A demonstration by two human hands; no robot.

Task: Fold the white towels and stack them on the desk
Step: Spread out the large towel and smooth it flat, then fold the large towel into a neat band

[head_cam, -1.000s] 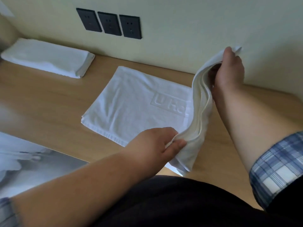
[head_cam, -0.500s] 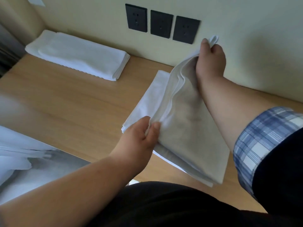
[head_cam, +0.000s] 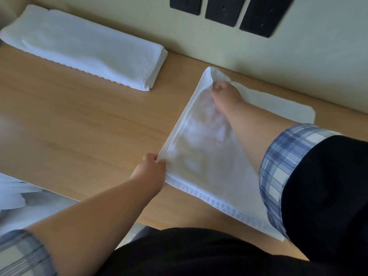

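You're laying the folded towel (head_cam: 209, 156) onto the table (head_cam: 79, 126), left hand (head_cam: 151, 168) pinching its near corner, right hand (head_cam: 225, 94) pinching its far one; smoothing it flat is likely coming next.

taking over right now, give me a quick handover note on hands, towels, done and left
Left hand: pinches the near corner of the towel in work.
Right hand: pinches its far corner.
That towel lies folded over on the desk, right of centre.
Done: one folded towel lies at the back left by the wall.
Left: finish folding this one and stack it on the folded towel.
White cloth off the desk's near left edge may be more towels; cannot tell.
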